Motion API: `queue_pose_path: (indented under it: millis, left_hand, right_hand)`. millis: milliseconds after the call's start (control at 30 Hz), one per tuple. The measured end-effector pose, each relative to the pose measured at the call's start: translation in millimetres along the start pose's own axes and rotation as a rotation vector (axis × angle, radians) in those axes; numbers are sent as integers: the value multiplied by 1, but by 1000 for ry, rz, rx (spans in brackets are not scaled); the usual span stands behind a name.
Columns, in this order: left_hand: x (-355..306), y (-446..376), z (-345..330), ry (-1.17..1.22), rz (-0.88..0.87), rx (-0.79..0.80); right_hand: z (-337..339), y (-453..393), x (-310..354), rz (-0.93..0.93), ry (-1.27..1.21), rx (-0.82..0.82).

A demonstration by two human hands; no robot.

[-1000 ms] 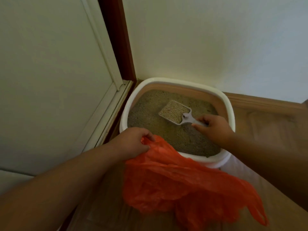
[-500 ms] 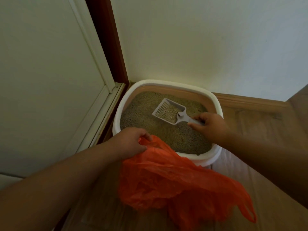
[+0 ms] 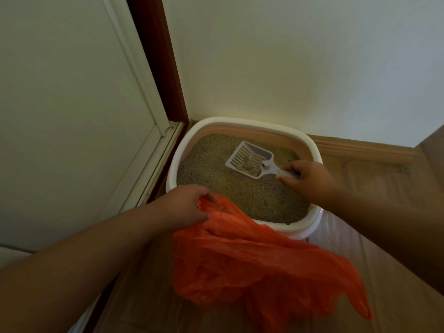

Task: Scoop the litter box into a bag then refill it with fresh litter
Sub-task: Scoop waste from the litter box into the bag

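litter box: floor corner, against wall | right hand: fingers pinch scoop handle, slotted head above litter, small clump inside | left hand: fingers grip orange bag edge at near rim

Litter box: smooth white plastic rim, faint sheen; inner wall tan, matt. Litter: coarse, grainy, dull beige-grey. Scoop: pale plastic, slotted, slightly glossy, few granules in it. Bag, at 6 o'clock of box: thin orange plastic film, crinkled, semi-translucent, soft shine on folds. Floor: wood-grain boards, satin finish. Wall: matt painted plaster. Door frame, 10 o'clock: dark red-brown wood.
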State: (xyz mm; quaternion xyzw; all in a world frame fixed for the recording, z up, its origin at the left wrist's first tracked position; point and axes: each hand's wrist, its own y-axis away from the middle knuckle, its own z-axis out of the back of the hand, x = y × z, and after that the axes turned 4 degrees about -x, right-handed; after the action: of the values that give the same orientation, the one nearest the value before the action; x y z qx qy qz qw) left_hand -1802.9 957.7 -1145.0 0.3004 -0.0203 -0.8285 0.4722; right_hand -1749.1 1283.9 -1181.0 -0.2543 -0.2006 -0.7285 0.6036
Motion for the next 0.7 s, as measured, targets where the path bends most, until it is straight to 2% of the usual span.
queue_pose_path:
  millis: [300,500,700]
  left_hand:
    - [-5,25,18,-102,-5,183]
    - [12,39,-6,-73,44,276]
    - [19,29,-3,-68,63,223]
  right_hand:
    - [14,2,-3,-54,-59,-8]
    - [12,5,-12,-48,-10,40]
    - [9,6,-20,-70,-38,10]
